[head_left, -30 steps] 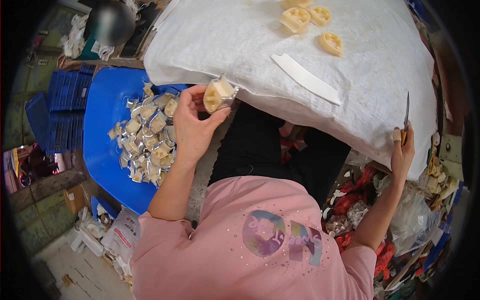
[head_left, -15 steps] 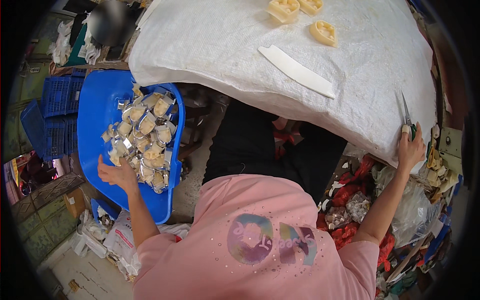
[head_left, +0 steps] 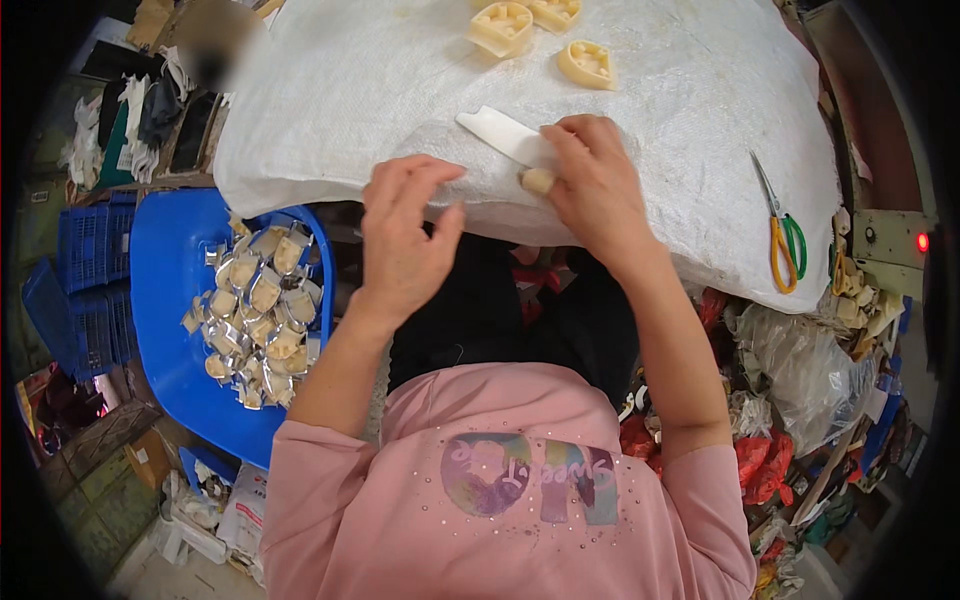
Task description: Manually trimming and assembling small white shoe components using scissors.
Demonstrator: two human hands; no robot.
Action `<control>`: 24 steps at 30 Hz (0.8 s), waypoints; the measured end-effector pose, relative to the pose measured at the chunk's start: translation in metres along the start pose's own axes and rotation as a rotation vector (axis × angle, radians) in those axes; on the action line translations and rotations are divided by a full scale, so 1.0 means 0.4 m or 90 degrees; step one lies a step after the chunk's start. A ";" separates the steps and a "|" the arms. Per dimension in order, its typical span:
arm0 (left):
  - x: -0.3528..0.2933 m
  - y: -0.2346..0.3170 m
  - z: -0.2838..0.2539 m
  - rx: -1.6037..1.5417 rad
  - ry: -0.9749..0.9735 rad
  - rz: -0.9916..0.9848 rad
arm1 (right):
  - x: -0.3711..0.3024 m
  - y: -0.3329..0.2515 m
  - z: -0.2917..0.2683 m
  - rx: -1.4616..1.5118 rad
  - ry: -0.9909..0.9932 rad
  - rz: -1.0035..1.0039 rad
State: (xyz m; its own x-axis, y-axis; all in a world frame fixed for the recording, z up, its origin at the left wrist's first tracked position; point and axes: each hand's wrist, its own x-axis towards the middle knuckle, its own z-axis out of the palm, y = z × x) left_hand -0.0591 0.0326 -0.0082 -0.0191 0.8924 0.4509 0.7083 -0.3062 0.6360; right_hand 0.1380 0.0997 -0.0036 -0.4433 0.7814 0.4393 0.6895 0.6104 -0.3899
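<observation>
A curved white strip lies on the white woven cloth that covers the table. My right hand is over the strip's right end, fingers curled and closed on it; the hand hides that end. A beige cover sits on a digit of this hand. To the left, at the table's near edge, my left hand has its fingers bent but apart, with nothing in them. Scissors with one orange and one green handle loop lie on the cloth at the right, their blades pointing away from me.
Several cream-coloured moulded pieces rest at the table's far side. On my left stands a blue plastic tub with metal-and-cream parts heaped in it. Blue crates are beyond it. Plastic bags pile up at the right.
My right hand has let go of the scissors and moved left to the white strip. My left hand has come from the tub to the table edge. The view has shifted slightly.
</observation>
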 end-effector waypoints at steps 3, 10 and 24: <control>0.011 0.018 0.035 -0.056 -0.025 0.027 | 0.020 0.002 0.014 -0.036 -0.049 -0.004; 0.000 0.016 0.056 -0.029 -0.019 0.054 | 0.049 -0.046 -0.030 -0.181 -0.192 -0.133; 0.005 0.019 0.048 -0.039 -0.030 0.036 | 0.072 0.014 -0.053 -0.027 -0.294 -0.043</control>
State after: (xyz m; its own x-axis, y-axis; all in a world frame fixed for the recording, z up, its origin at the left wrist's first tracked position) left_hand -0.0402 0.0384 -0.0146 0.0539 0.8868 0.4590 0.6627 -0.3756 0.6479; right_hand 0.1410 0.1229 0.0240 -0.6904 0.7215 0.0529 0.6682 0.6640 -0.3354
